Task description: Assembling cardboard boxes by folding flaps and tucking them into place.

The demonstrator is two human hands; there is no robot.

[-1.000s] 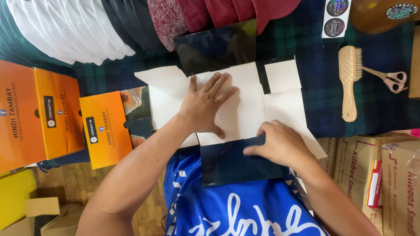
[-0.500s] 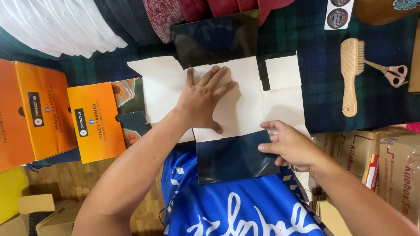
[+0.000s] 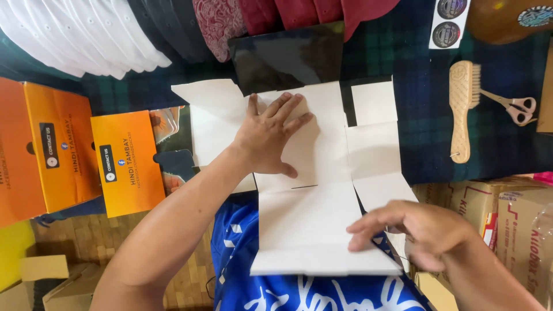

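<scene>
Flat box: white unfolded carton [image 3: 322,173] on the plaid counter [image 3: 426,115].
Orange boxes [image 3: 75,155]: left, black labels.
Left hand [image 3: 271,135]: fingers spread, pressing carton.
Right hand [image 3: 415,230]: open, at the carton's near-right edge.

Packaging noted: 1 flattened carton, 2 assembled boxes, 2 stickers.
White unfolded carton blank [image 3: 322,190] lies centre; 2 orange boxes [image 3: 75,158] stand left; brown corrugated cartons [image 3: 501,213] right; round dark stickers [image 3: 449,23] top.

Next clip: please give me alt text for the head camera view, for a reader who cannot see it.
A left hand presses flat on an unfolded white cardboard box blank lying on a dark plaid cloth, while the right hand hovers at its near right edge. Orange boxes stand at left; a wooden brush and scissors lie at right.
</scene>
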